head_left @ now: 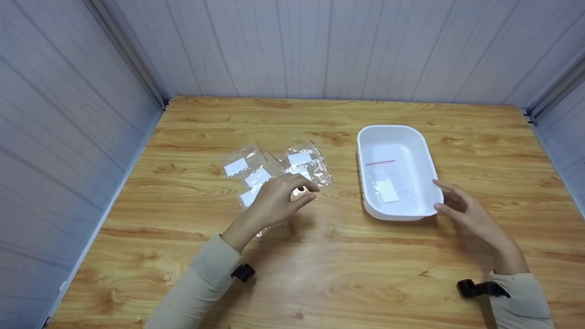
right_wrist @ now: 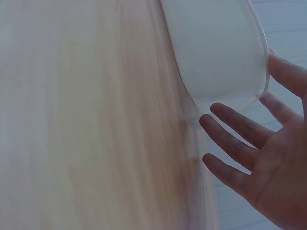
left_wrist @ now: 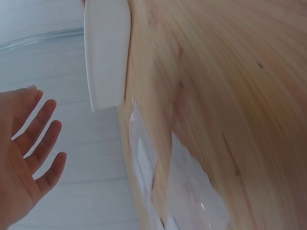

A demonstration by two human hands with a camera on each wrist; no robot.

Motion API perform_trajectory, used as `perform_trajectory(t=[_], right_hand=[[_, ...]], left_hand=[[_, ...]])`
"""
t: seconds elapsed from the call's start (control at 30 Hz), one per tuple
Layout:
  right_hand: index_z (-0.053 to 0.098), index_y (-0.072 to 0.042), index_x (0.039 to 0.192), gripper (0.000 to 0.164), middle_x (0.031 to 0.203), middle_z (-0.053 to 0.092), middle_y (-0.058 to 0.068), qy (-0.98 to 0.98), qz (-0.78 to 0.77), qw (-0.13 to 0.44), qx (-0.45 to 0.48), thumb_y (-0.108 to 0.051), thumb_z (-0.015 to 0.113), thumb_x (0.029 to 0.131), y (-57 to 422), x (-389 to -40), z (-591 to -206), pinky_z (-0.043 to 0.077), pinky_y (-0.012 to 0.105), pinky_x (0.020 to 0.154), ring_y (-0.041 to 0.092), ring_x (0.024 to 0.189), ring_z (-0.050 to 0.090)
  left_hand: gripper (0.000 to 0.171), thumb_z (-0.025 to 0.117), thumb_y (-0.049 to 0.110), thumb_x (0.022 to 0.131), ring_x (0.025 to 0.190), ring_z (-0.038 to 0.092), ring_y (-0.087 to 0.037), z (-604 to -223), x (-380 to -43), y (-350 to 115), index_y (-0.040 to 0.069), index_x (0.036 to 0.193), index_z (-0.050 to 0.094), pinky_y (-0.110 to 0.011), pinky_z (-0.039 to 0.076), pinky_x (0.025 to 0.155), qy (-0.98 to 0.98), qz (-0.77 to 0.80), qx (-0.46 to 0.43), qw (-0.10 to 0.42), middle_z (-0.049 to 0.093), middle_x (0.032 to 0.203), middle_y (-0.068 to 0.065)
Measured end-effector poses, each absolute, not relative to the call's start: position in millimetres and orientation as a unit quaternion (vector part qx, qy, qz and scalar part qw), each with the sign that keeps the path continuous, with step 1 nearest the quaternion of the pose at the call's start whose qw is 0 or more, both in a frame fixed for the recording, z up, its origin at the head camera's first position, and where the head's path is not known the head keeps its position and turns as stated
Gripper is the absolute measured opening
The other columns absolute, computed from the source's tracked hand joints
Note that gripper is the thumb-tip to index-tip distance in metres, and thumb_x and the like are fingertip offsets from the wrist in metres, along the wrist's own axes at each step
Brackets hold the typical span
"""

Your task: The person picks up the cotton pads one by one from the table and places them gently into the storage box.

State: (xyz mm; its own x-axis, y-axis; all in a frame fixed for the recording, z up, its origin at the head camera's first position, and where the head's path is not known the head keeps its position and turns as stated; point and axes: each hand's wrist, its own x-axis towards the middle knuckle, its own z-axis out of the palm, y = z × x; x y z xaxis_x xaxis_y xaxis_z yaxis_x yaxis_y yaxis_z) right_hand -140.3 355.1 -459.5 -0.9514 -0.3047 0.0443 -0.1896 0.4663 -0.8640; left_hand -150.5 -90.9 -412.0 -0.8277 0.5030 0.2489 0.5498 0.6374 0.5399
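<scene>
My left hand [head_left: 279, 198] is over a group of small clear zip bags [head_left: 236, 167], each with a white rectangle. Its fingers are relaxed and bent, with nothing between thumb and fingertips. In the left wrist view that hand [left_wrist: 29, 148] is apart from the bags [left_wrist: 189, 187]. To the right stands a white plastic bin [head_left: 418, 173]; one zip bag with a red strip [head_left: 387, 189] lies inside it. My right hand [head_left: 475, 219] touches the bin's near right corner with thumb and index finger at the rim. Its other fingers [right_wrist: 230, 139] are spread and fairly straight beside the wall.
The wood-grain table [head_left: 347, 283] is bounded by pale panel walls [head_left: 301, 45] at the back and sides. Black wrist straps [head_left: 243, 273] sit on both sleeves. Part of the bag group is hidden beneath my left hand and forearm.
</scene>
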Motion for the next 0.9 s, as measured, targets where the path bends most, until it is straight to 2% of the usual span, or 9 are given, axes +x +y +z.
perform_trajectory(t=[0.1,0.3,0.57,0.9], right_hand=[[0.038,-0.005,0.151,0.055,0.145,0.041,0.031,0.853,-0.498,0.054,-0.149,-0.007,0.059,0.1,355,-141,-460,0.043,0.01,0.091,-0.008,0.114,0.05],[0.04,-0.005,0.15,0.055,0.143,0.045,0.017,0.853,-0.497,0.045,-0.156,-0.005,0.06,0.099,356,-141,-462,0.044,0.011,0.09,-0.005,0.115,0.052],[0.039,-0.003,0.15,0.055,0.14,0.045,0.031,0.855,-0.493,0.05,-0.152,-0.006,0.059,0.099,356,-140,-460,0.044,0.01,0.089,-0.005,0.112,0.053],[0.038,-0.004,0.151,0.055,0.143,0.043,0.03,0.857,-0.49,0.055,-0.149,-0.007,0.059,0.1,355,-140,-459,0.042,0.009,0.09,-0.006,0.112,0.052]], left_hand=[[0.015,0.066,0.028,0.097,0.103,0.064,-0.016,-413,-149,-100,0.021,0.109,0.072,-0.034,0.051,0.087,-0.904,-0.308,-0.295,0.028,0.07,0.107,0.009],[0.018,0.065,0.03,0.097,0.105,0.061,-0.012,-416,-145,-117,0.022,0.112,0.071,-0.035,0.05,0.087,-0.908,-0.301,-0.292,0.005,0.068,0.109,0.01],[0.02,0.065,0.029,0.098,0.103,0.06,-0.014,-421,-142,-133,0.02,0.114,0.07,-0.034,0.048,0.087,-0.902,-0.32,-0.29,-0.026,0.066,0.11,0.01],[0.024,0.068,0.027,0.096,0.108,0.06,-0.016,-427,-137,-145,0.018,0.118,0.069,-0.039,0.048,0.091,-0.905,-0.332,-0.254,-0.075,0.066,0.116,0.01]])
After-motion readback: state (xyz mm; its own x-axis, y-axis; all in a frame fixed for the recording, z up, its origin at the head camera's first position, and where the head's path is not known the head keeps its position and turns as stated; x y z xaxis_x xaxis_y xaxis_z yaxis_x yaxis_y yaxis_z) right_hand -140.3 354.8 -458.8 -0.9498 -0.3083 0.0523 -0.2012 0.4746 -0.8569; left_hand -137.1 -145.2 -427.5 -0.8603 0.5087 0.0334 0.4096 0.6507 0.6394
